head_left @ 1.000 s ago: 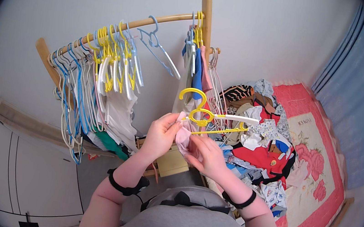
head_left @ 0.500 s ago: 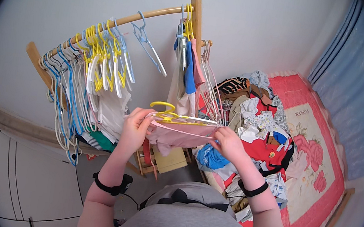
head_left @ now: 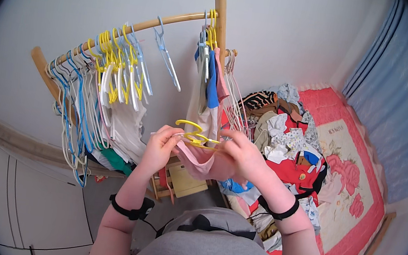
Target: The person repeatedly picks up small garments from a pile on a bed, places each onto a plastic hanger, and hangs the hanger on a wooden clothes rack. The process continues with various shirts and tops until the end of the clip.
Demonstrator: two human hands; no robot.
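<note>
head view: left hand (head_left: 160, 146) grip pinched on the pink garment (head_left: 198, 164) at its upper left edge. right hand (head_left: 242, 156) at the garment's right side, near the right end of the yellow hanger (head_left: 192, 126); fingers partly hidden, can't tell if that grip is closed. garment sits between both hands, hanger hook above its top edge. wooden rack (head_left: 158, 22) beyond, clothes pile (head_left: 289, 149) on floral blanket (head_left: 341, 229) at right.

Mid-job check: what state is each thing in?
Left hand: fingers closed on the pink garment
Right hand: fingers bent at the garment's right side; grip unclear
Pink garment: creased, hanging below the yellow hanger
Yellow hanger: hook up, off the rail
Lone blue hanger: bare, on the rail
Clothes pile: loose, unfolded
</note>
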